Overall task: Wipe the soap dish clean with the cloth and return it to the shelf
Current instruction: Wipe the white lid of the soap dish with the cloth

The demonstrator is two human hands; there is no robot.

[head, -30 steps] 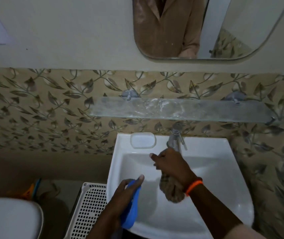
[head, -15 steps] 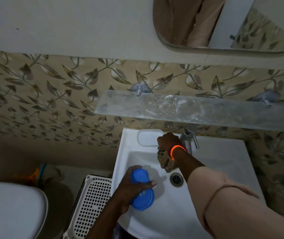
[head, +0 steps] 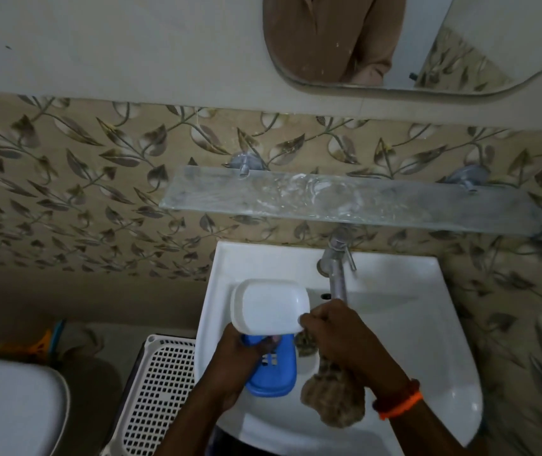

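— What has changed over the last second?

— The white lid (head: 268,306), which sat on the back left corner of the sink (head: 411,324) a moment ago, is now lifted. The right hand (head: 338,337) pinches its near right corner between thumb and fingertips while the same hand keeps the brown cloth (head: 333,399) bunched in its palm, the cloth's loose end hanging over the basin.

— And the blue soap dish (head: 272,370)?

— The left hand (head: 238,360) grips it, fingers curled across its slotted face, over the front left part of the basin. The lid is held just above its far end, overlapping it. Half a second ago the dish was alone in that hand.

— What does that mean for the task?

— Probably the two halves are being brought together, either to wipe the lid or to close the dish. The return to the glass shelf (head: 345,200) is not yet done.

— Anything around or in the way?

— The tap (head: 337,274) stands between the hands and the shelf, so the dish would have to rise past it. A white perforated basket (head: 161,390) sits left of the sink, beside a toilet lid (head: 9,409). The mirror (head: 427,41) hangs above.
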